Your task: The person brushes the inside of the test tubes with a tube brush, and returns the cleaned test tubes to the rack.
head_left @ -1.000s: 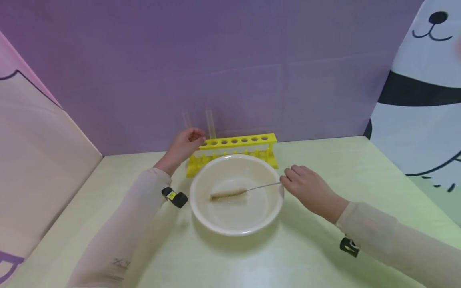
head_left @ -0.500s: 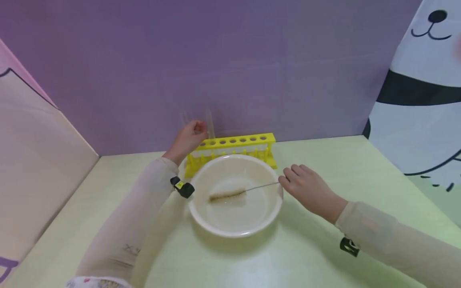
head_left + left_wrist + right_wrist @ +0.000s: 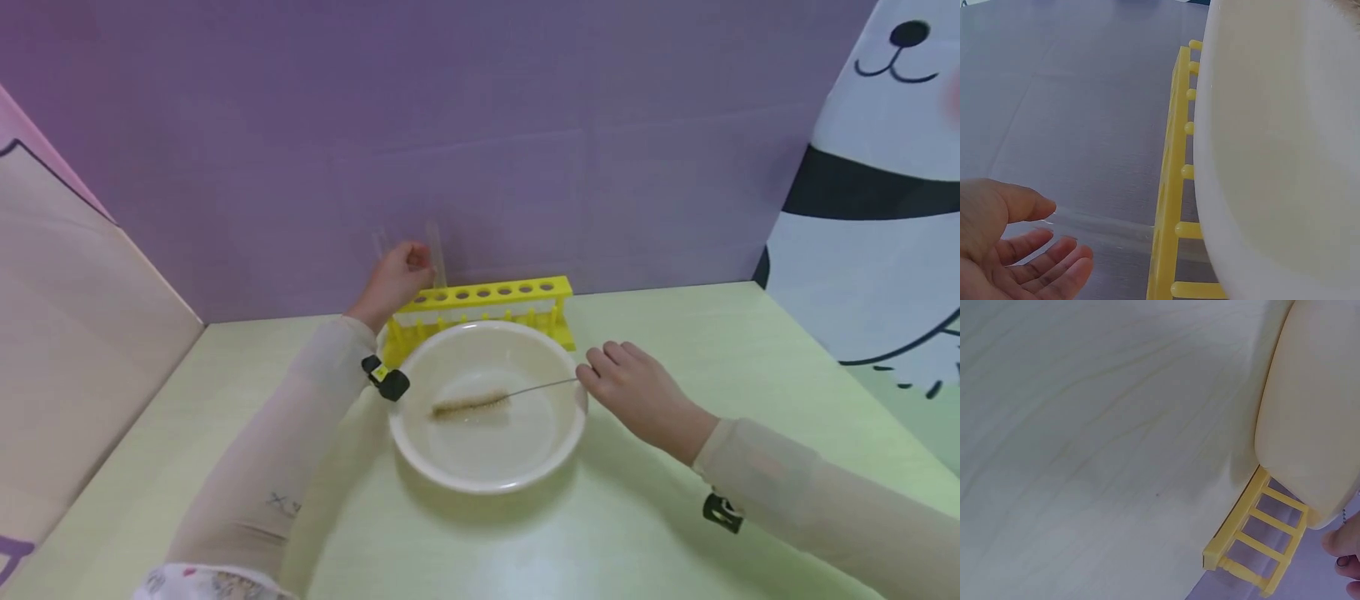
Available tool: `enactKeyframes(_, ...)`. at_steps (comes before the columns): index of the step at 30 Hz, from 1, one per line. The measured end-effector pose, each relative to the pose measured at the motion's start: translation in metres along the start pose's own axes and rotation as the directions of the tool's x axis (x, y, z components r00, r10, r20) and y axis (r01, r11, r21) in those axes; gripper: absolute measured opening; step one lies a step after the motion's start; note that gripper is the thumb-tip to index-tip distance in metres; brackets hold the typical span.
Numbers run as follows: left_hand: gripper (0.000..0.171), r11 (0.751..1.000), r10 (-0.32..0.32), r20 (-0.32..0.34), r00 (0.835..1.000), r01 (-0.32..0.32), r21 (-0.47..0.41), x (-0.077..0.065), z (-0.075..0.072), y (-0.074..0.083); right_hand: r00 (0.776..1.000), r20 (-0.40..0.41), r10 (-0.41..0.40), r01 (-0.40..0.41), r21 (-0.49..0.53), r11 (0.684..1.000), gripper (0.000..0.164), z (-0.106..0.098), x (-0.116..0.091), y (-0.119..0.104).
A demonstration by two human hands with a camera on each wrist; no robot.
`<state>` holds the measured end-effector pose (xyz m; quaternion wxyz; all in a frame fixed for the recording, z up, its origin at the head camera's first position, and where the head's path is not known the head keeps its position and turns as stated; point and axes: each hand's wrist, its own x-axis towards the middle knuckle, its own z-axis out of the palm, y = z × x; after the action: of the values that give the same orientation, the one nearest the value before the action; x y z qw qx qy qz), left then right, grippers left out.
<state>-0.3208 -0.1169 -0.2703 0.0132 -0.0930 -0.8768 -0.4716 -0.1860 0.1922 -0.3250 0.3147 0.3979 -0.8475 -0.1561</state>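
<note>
My left hand (image 3: 395, 279) is at the left end of the yellow test tube rack (image 3: 491, 290), close beside a clear test tube (image 3: 437, 254) standing in it. In the left wrist view the thumb and fingers are apart around the upper end of the test tube (image 3: 1104, 228), not closed on it. A second clear tube (image 3: 380, 242) shows faintly behind this hand. My right hand (image 3: 637, 396) grips the thin wire handle of a test tube brush (image 3: 471, 405), its tan bristles over the inside of the white basin (image 3: 487, 483).
The basin stands directly in front of the rack and hides part of its base. Yellow pegs (image 3: 1188, 172) line the rack's lower part. Behind rises a purple backdrop (image 3: 487, 150); pale table (image 3: 675, 325) lies to the right.
My left hand has moved up and slightly right, from the rack's top left end to the upper part of the test tube. The right hand and brush have hardly moved.
</note>
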Motion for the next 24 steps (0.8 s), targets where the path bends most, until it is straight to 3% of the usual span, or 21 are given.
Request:
enactKeyframes(14,0.028,0.999,0.033,-0.058,0.998,-0.033,-0.001,0.0087,0.0054,-0.003,1.0,-0.015,-0.001,0.001,0.014,1.0,0.026,0.0046,-0.0013,-0.0013)
enactKeyframes(24,0.019,0.999,0.035,-0.031,0.999,-0.035,-0.006,0.0083,0.0078,-0.0035,1.0,-0.003,0.028,-0.028,0.024,0.999,0.025,-0.0002,-0.0014,-0.001)
